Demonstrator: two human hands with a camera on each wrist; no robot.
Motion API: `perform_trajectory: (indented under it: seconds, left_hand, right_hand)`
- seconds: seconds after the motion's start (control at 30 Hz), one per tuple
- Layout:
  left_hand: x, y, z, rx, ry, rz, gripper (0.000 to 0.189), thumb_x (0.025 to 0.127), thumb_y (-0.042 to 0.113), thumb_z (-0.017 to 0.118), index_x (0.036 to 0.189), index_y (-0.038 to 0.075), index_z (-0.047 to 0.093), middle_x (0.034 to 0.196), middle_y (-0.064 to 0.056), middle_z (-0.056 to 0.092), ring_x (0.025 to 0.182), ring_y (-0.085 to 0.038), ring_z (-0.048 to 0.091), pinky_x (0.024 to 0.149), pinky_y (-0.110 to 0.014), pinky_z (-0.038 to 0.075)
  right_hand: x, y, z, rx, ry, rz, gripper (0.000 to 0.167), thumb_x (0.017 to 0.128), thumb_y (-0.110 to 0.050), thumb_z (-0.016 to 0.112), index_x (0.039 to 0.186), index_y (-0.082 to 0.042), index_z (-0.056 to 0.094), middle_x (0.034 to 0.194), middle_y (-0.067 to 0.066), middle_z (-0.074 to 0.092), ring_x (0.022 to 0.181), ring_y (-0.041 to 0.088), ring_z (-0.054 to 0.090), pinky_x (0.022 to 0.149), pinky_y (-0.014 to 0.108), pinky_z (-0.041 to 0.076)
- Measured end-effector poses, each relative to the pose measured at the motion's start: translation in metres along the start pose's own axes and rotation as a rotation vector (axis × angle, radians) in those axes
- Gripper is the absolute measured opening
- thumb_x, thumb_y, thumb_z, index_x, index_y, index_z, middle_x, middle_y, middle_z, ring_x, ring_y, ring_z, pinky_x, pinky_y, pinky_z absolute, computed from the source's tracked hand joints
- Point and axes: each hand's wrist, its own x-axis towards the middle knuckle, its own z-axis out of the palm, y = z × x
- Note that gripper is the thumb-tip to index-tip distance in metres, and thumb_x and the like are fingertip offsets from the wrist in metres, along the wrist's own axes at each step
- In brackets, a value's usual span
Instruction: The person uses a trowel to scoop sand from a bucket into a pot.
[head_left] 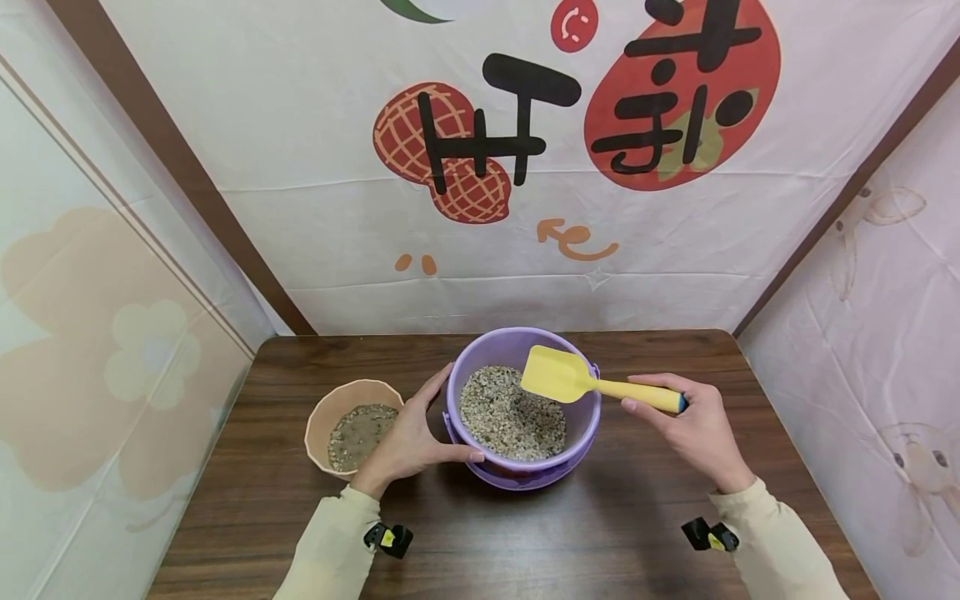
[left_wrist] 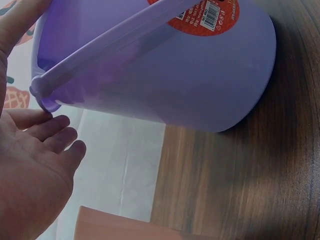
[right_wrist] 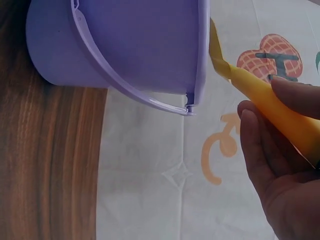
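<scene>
A purple bucket [head_left: 458,392], partly filled with coarse sandy grains [head_left: 510,417], stands on the table. My left hand [head_left: 408,446] rests against its left side, thumb along the near rim and fingers spread toward the far rim. In the left wrist view the fingertips [left_wrist: 60,122] lie right by the handle's hinge. My right hand [head_left: 699,429] grips the yellow handle of a toy shovel [head_left: 558,375], thumb on one side and fingers on the other. The shovel's blade is over the bucket's right part, with nothing visible on it.
Left of the bucket a peach-coloured bowl [head_left: 318,425] holds murky water with grains, partly behind my left hand. The bucket's handle [right_wrist: 112,75] hangs down along its side. Printed fabric walls [head_left: 337,242] rise at the brown table's [head_left: 645,517] back and sides.
</scene>
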Motion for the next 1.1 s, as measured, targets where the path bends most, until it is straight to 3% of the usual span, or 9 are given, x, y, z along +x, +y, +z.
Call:
perform_trajectory:
  seconds: [0.57,0.73,1.1]
  left_hand:
    - [0.0,0.002,0.0,0.021,0.004,-0.002,0.129,0.056,0.04,0.102,0.161,0.021,0.03,0.162,0.0,0.035,0.149,-0.024,0.026,0.119,-0.057,0.021]
    - [-0.001,0.008,-0.001,0.023,0.012,-0.002,0.127,0.057,0.035,0.102,0.161,0.017,0.031,0.161,-0.005,0.035,0.149,-0.028,0.027,0.119,-0.059,0.021]
    - [0.0,0.004,-0.001,0.042,0.006,-0.012,0.129,0.055,0.042,0.101,0.161,0.022,0.03,0.161,0.001,0.035,0.149,-0.024,0.028,0.119,-0.057,0.022]
  right_hand:
    - [0.015,-0.008,0.012,-0.072,-0.152,-0.05,0.025,0.081,-0.013,0.087,0.104,-0.015,0.079,0.069,-0.007,0.062,0.051,0.007,0.04,0.043,0.022,0.037]
    - [0.019,-0.009,0.016,-0.11,-0.184,-0.041,0.025,0.081,-0.012,0.088,0.104,-0.015,0.079,0.07,-0.007,0.063,0.051,0.01,0.042,0.043,0.022,0.037]
    - [0.023,-0.01,0.023,-0.16,-0.217,-0.045,0.023,0.082,-0.013,0.087,0.103,-0.009,0.079,0.081,-0.002,0.07,0.063,0.012,0.052,0.052,0.025,0.046]
